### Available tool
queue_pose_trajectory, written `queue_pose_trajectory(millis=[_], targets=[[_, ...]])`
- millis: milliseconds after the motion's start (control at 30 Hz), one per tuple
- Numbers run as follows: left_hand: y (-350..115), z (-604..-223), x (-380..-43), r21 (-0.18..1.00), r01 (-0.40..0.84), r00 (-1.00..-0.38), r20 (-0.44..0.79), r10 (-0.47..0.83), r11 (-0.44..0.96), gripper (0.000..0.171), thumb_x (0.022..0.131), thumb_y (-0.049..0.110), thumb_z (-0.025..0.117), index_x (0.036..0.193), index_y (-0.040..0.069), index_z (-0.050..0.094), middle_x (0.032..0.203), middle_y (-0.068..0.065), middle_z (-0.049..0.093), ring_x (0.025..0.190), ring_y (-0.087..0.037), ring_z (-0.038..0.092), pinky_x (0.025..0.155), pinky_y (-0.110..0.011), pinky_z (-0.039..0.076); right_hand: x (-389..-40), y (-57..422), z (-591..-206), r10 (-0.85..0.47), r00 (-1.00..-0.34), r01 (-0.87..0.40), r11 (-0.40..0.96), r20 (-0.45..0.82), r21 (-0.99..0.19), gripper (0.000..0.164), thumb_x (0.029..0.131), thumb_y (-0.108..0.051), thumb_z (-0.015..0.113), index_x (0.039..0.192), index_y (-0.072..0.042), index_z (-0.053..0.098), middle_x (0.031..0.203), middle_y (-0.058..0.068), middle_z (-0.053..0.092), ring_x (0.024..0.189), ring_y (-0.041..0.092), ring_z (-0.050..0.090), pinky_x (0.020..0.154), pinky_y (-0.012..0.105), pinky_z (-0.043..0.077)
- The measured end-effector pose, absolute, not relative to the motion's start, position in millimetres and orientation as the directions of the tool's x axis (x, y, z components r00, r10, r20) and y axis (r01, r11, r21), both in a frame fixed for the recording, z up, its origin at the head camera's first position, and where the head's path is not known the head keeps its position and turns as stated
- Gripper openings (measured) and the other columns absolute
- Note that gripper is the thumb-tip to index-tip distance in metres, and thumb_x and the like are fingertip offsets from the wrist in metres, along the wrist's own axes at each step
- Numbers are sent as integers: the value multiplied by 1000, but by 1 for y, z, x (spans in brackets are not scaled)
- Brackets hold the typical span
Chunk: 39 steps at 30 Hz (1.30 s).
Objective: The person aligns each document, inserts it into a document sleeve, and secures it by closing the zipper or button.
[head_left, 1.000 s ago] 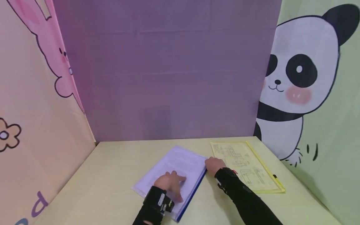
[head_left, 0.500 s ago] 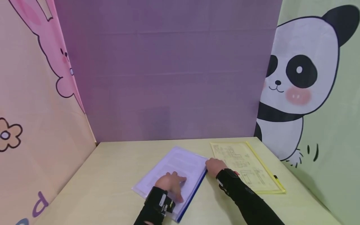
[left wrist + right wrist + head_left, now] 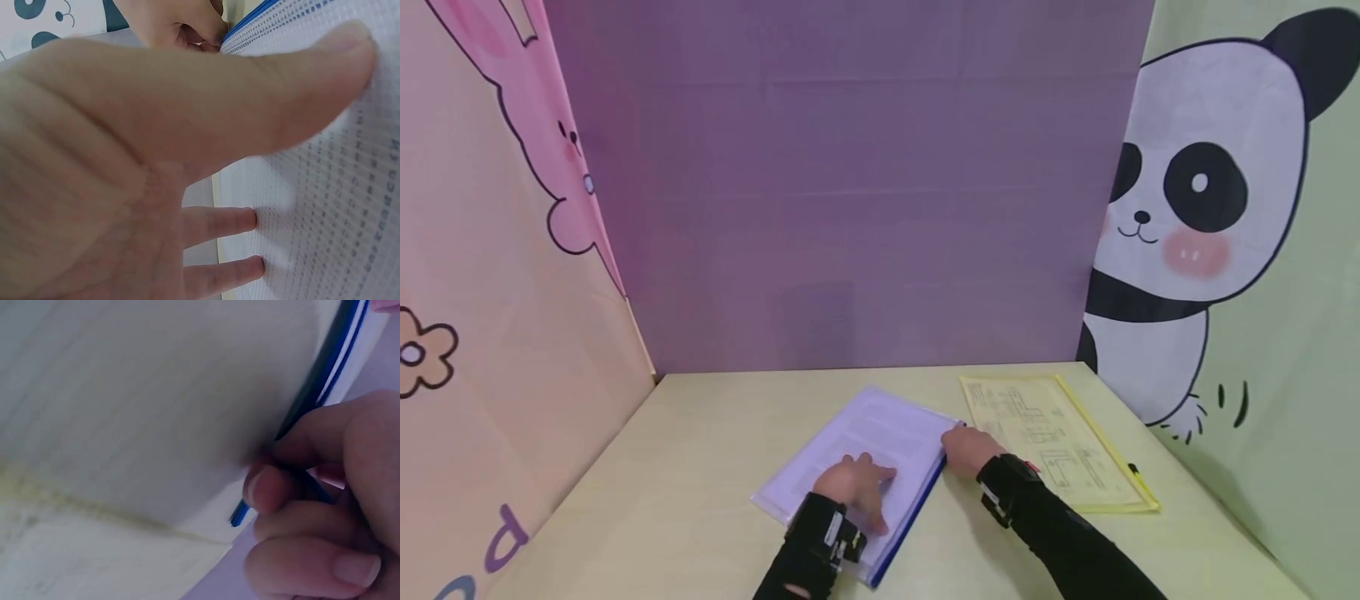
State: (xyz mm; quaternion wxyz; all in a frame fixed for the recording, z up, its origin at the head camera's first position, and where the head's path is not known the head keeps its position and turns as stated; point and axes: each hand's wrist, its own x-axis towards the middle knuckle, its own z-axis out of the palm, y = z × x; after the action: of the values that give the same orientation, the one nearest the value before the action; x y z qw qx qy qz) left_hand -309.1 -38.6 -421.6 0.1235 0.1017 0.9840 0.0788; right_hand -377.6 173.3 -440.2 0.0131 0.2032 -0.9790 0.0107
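A translucent mesh zip pouch (image 3: 880, 425) with a blue zip edge (image 3: 917, 508) lies slanted on the table, printed paper showing through it. My left hand (image 3: 853, 487) rests on its upper face, thumb and fingers extended, fingertips touching the mesh in the left wrist view. At the pouch's far right corner, my right hand (image 3: 970, 450) pinches the blue edge between thumb and curled fingers. A short blue end (image 3: 237, 514) pokes out past those fingers in the right wrist view. Whatever lies between the fingertips is mostly hidden.
To the right lies a yellow-edged pouch (image 3: 1037, 425) with line drawings inside and a black tab (image 3: 1133, 469) on its side. The pale tabletop (image 3: 715, 467) ends against a purple panel (image 3: 865, 208), with decorated side walls left and right.
My right hand has shifted slightly toward me along the blue edge, and the pouch's corner now shows beyond it. The left hand and the yellow pouch stay in place.
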Motion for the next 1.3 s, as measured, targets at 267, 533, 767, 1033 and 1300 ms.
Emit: queue_pose_trajectory(millis=[267,533,767,1033,1300], targets=[[-40,-421,-308,206,178,-948,-228,224,962,85,64,33,95,142,35,61,132,-11,55,116,-32,51,88,-54,52,-365,166,-439,-422,-905,-421,907,53,28,17,92,-2,64,76,-3,60,77,13,62,67,25,57,68,49,56],[-39,-420,-309,221,165,-945,-242,218,961,85,65,32,94,142,34,60,136,-13,53,119,-33,50,90,-57,51,-359,162,-434,-437,-896,-431,899,81,78,16,89,0,67,75,-2,60,78,13,64,71,28,63,69,49,57],[-37,-420,-307,252,163,-948,-229,222,954,83,66,33,94,142,29,62,141,-16,52,130,-41,45,98,-60,46,-370,163,-440,-424,-902,-420,906,83,56,19,91,-1,66,74,-3,58,76,13,63,68,26,60,67,48,56],[-34,-419,-304,225,143,-963,-195,188,964,82,66,39,93,141,27,62,134,-14,55,118,-36,49,94,-57,47,-382,159,-442,-398,-914,-398,917,76,19,17,92,-1,64,75,-4,60,78,11,63,68,23,56,67,48,55],[-31,-417,-304,173,160,-962,-194,193,972,81,67,44,92,141,25,62,136,-16,55,121,-37,49,99,-55,45,-384,156,-447,-397,-907,-393,918,142,59,17,90,-3,65,73,-4,62,78,13,66,71,30,66,65,51,57]])
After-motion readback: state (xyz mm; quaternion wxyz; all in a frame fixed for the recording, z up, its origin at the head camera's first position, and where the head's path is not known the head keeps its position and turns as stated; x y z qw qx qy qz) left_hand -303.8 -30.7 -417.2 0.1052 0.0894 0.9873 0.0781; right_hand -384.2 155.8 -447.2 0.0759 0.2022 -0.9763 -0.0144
